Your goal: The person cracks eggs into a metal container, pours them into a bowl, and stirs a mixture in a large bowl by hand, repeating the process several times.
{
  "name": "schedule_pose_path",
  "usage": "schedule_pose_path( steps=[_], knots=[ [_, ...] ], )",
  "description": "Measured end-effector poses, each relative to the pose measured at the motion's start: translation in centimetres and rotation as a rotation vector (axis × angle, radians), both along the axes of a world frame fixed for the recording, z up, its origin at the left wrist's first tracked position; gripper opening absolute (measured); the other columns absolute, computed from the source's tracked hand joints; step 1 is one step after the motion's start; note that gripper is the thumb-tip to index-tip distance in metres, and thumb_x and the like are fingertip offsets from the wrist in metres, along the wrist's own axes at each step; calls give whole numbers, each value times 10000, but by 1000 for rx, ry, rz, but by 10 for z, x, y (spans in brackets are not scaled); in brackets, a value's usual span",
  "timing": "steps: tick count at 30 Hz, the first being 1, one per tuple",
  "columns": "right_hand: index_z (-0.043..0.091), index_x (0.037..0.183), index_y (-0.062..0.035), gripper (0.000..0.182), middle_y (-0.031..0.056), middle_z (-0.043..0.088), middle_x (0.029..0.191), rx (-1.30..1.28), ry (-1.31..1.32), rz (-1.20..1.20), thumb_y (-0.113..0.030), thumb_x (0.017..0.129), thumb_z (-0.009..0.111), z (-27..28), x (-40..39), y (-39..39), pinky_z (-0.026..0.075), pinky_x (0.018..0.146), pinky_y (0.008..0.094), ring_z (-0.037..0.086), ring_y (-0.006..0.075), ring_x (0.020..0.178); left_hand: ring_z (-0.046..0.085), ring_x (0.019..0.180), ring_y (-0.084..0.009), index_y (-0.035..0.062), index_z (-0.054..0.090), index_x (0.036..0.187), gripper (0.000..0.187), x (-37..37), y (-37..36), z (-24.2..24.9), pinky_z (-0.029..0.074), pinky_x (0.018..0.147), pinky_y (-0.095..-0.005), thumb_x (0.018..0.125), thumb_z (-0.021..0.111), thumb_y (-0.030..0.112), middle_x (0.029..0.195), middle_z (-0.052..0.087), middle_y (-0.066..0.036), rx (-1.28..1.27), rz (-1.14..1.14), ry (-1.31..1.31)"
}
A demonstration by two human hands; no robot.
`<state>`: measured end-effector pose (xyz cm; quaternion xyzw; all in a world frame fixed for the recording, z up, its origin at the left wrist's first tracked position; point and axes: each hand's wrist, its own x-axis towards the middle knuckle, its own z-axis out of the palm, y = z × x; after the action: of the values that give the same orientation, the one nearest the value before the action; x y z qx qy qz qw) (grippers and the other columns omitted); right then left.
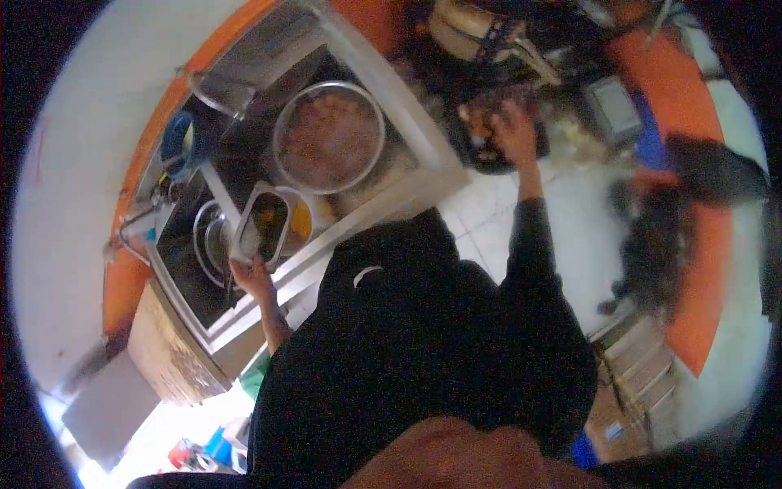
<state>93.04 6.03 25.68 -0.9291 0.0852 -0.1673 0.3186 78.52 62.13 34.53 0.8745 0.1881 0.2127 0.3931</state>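
Note:
My left hand (257,281) grips the near end of a small rectangular metal pan (281,194), tilted over the sink. Behind the pan shows a yellow, round-edged thing (301,218), partly covered by it. A large round metal bowl (279,147) full of pinkish-brown pieces, too blurred to name, sits in the sink beyond. My right arm is stretched out to the right, its hand (517,138) over a dark bin (497,167) that has small brown and pale pieces in it. Motion smears the fingers of that hand.
The steel sink rim (399,191) runs diagonally in front of me. A faucet (216,98) and a blue round container (175,138) are along the far side. Below left stands a worn wooden block (171,346). White floor tiles (574,220) lie to the right.

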Motion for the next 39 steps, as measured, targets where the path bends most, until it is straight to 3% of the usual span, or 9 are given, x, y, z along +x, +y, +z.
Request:
schedule_pose_path(
  steps=[4,5,7,10,18,21,23,30,39],
  knots=[
    [560,1107,-116,365,150,596,976,129,-48,131,-285,796,648,26,37,34,460,732,369,571,253,828,500,1108,-283,33,558,1093,417,4,-16,-3,410,929,-399,678,595,9,1203,532,-139,324,-59,-174],
    [565,1098,-113,321,133,588,970,405,236,53,-233,809,639,62,42,61,477,697,333,580,228,792,497,1113,-292,22,566,1041,328,4,-9,-24,421,909,-394,714,591,13,1227,513,-138,309,-81,-299],
    [559,1102,-111,294,119,564,1000,351,170,181,-176,823,623,24,63,80,484,649,295,577,194,795,490,1118,-325,88,564,1031,294,-5,-9,-23,448,883,-376,745,556,20,1225,507,-145,475,-16,-90],
    [565,1085,-113,277,104,550,1014,140,83,429,-175,821,624,45,83,136,481,701,333,570,205,822,592,966,-295,102,561,1020,292,-5,-17,-17,528,619,-359,745,545,7,1281,487,-78,570,81,77],
    [561,1064,-81,245,133,612,979,243,228,785,-149,830,586,-85,137,278,477,781,370,594,245,917,570,1035,-283,88,540,1052,280,-2,-14,-29,533,642,-338,787,544,-4,1279,498,-68,574,137,-5],
    [522,1125,-71,292,146,585,1048,20,337,851,-173,853,557,-162,141,302,474,801,398,573,274,976,473,1156,-297,-25,475,1180,442,0,-14,-26,453,863,-372,774,625,67,1260,485,-175,141,296,-152],
    [473,1200,-64,346,157,538,1139,-563,-9,972,-213,891,516,-233,142,301,467,835,408,552,289,1007,463,1156,-291,-42,459,1194,472,-3,-18,-18,446,869,-373,767,631,64,1232,496,-187,110,319,-154],
    [483,1191,-65,369,145,561,1086,-383,324,762,-255,879,524,-283,125,317,468,810,416,559,285,953,513,1029,-317,-1,311,1287,614,-8,-37,4,580,620,-375,728,564,-11,1238,432,-202,-363,673,-105],
    [495,1181,-66,403,129,590,1019,-268,349,716,-311,863,534,-262,111,341,469,778,426,568,279,882,510,1000,-292,9,342,1262,578,-15,-24,6,507,765,-372,732,575,22,1207,444,-177,-250,542,25]
  ],
)
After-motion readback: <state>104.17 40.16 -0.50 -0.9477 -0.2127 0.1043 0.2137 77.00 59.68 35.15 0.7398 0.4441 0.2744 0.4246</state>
